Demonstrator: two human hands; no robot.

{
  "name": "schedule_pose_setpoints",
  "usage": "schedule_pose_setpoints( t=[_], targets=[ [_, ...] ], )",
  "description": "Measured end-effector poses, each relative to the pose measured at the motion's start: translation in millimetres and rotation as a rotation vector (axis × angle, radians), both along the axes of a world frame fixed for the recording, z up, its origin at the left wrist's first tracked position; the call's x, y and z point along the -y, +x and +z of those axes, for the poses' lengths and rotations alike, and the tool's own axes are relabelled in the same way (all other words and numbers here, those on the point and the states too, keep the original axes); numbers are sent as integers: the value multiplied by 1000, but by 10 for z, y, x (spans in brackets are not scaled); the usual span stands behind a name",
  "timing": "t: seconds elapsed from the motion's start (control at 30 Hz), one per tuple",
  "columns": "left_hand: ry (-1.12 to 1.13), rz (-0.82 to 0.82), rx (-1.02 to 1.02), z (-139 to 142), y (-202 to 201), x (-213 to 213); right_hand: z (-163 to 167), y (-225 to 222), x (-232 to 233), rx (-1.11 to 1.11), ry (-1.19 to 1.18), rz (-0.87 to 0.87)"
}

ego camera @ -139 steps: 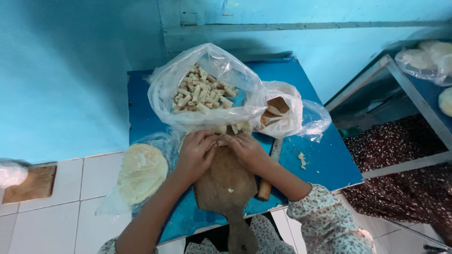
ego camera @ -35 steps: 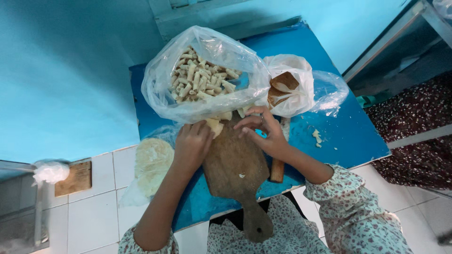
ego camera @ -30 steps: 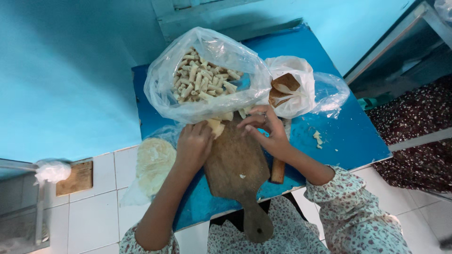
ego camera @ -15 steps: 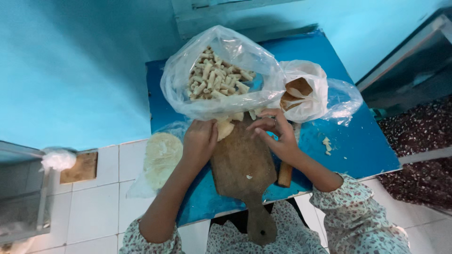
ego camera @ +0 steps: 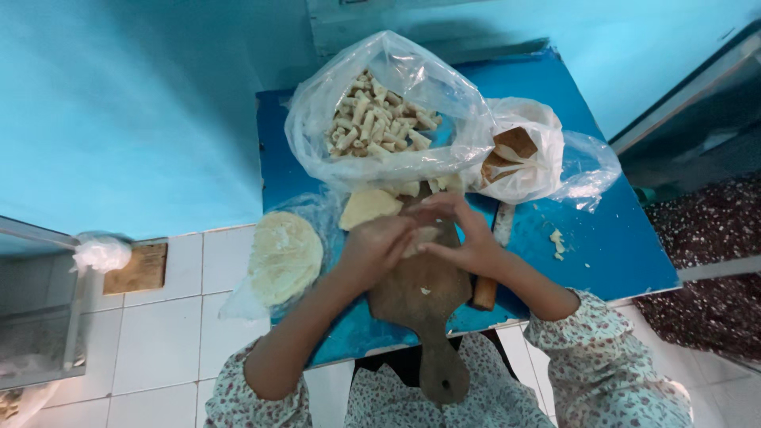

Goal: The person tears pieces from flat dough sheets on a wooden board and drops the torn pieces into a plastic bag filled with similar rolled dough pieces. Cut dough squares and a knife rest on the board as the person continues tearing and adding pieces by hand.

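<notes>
Hands: left hand (ego camera: 372, 247) and right hand (ego camera: 462, 238) meet over the top of the wooden board (ego camera: 418, 289); fingers of both curl together around a small pale piece of dough (ego camera: 422, 235), pinched between them just above the board
Board: paddle-shaped, brown, lying on the blue table (ego camera: 602, 238); its handle points toward the person, past the table edge
Dough sheet: flat pale sheet (ego camera: 369, 208) just beside the left hand, at the board's upper left corner
Large bag: clear plastic bag (ego camera: 388, 119) holding many small pale rolls, behind the hands
Small bag: white bag (ego camera: 519, 158) with brown pieces, right of the large bag
Round stack: pale flat rounds (ego camera: 284, 255) in plastic, at the table's left edge
Rolling pin: wooden rolling pin (ego camera: 485, 290) beside the board, partly under the right forearm
</notes>
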State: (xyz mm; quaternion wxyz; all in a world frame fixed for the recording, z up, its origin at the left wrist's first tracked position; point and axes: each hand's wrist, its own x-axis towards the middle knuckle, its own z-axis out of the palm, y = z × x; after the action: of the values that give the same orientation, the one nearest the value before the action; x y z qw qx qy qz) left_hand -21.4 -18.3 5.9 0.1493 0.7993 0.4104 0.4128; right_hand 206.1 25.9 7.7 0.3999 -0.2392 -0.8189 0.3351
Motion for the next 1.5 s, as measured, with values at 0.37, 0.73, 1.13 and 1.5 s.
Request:
schedule_pose_setpoints(
  t=[0.37,0.73,1.13,1.5],
  targets=[
    [-321,24,139,126,110,41,-75,57,-26,39,-254,-128],
    [67,-77,-412,8,22,282,408,295,19,447,-130,298],
    [57,309,-265,127,-293,64,525,208,98,338,-24,131],
    [68,346,-182,108,-354,0,280,119,101,422,-46,245]
  ],
)
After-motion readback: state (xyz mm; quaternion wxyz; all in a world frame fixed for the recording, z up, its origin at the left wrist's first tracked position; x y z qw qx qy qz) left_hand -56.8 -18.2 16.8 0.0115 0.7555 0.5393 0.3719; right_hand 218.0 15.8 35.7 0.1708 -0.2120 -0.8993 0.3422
